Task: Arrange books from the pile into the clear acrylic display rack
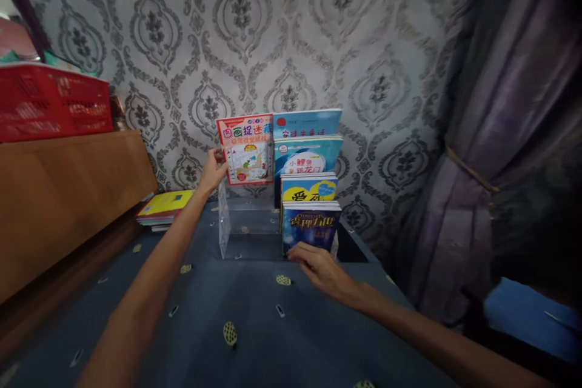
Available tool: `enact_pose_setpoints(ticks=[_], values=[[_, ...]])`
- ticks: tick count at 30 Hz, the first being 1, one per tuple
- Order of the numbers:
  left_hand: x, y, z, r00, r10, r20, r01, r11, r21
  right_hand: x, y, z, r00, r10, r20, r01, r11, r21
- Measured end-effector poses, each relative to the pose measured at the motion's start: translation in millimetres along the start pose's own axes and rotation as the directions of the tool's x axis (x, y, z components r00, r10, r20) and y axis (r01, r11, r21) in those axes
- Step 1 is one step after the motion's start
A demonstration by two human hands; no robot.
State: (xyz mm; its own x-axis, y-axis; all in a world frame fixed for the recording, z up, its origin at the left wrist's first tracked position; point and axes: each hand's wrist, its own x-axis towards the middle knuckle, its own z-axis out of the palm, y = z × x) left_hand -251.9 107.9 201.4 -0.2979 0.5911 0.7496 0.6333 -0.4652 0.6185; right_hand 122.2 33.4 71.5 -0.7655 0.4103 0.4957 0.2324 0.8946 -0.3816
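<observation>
In the head view, your left hand [211, 171] is stretched out to the red-bordered book [245, 148]. Its fingers are closed on the book's left edge, pinching the thin glossy cover. That book stands upright in the back left step of a clear acrylic stand [226, 227], whose see-through side wall and empty front steps show below it.

Your right hand [325, 270] lies low on the blue tablecloth [254, 333]. Its fingers are loosely spread and nearly flat, and the tips touch the bottom edge of the dark blue book [310, 225] without clasping anything. That book fills the front right step. Behind it three more flat covers rise in tiers: a yellow-and-blue book [309, 188], a teal book [307, 156] and a light blue book [307, 123] at the top.

The cloth is matte, dotted with small pale woven motifs. A low stack of books [163, 205] with a yellow cover on top lies at its far left, beside a smooth wooden cabinet [63, 194] that carries a red slatted plastic basket [54, 100]. Grey damask wallpaper [291, 30] covers the wall behind, and a heavy folded curtain [500, 133] hangs on the right.
</observation>
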Motion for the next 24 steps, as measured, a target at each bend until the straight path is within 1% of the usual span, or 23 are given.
enact_pose_setpoints(ticks=[2,3,5,7,9,10,12,14,17,20,24], values=[[-26.5,-8.2,-6.5,0.996,0.008,-0.094,0.003,0.994,0.112,-8.6,-7.0,21.0,0.998,0.026,0.048,-0.028,0.999,0.047],[-43.6,-14.2,-10.0,0.993,0.002,-0.118,0.017,0.988,0.156,-13.8,-10.0,32.0,0.996,0.041,0.073,-0.046,0.997,0.068],[-82.0,-29.3,-18.2,0.992,-0.036,-0.122,0.063,0.973,0.222,-25.0,-14.1,53.5,0.992,0.070,0.107,-0.083,0.989,0.120],[-119.6,-47.1,-29.0,0.991,-0.090,-0.099,0.119,0.930,0.348,-34.9,-16.3,71.5,0.990,0.089,0.112,-0.107,0.979,0.172],[-148.7,-64.8,-43.0,0.987,-0.143,-0.078,0.163,0.883,0.441,-41.4,-17.1,83.8,0.991,0.103,0.088,-0.120,0.970,0.213],[-158.9,-72.9,-50.8,0.983,-0.171,-0.073,0.185,0.851,0.491,-43.2,-17.2,87.5,0.991,0.111,0.070,-0.124,0.965,0.231],[-170.7,-86.9,-66.6,0.973,-0.220,-0.072,0.220,0.778,0.589,-44.4,-16.7,91.1,0.990,0.133,0.038,-0.138,0.953,0.270],[-174.2,-97.6,-80.1,0.964,-0.257,-0.066,0.232,0.698,0.678,-44.0,-15.2,91.4,0.988,0.154,0.020,-0.152,0.939,0.307],[-174.2,-108.5,-91.8,0.959,-0.282,-0.013,0.186,0.597,0.780,-43.2,-12.6,90.4,0.983,0.186,0.013,-0.179,0.924,0.338],[-176.8,-116.2,-92.3,0.953,-0.291,0.077,0.093,0.529,0.843,-43.2,-11.3,89.8,0.978,0.205,0.026,-0.201,0.915,0.350],[-188.1,-124.5,-84.7,0.931,-0.312,0.189,-0.022,0.470,0.883,-43.5,-10.7,89.6,0.980,0.197,0.038,-0.197,0.907,0.373]])
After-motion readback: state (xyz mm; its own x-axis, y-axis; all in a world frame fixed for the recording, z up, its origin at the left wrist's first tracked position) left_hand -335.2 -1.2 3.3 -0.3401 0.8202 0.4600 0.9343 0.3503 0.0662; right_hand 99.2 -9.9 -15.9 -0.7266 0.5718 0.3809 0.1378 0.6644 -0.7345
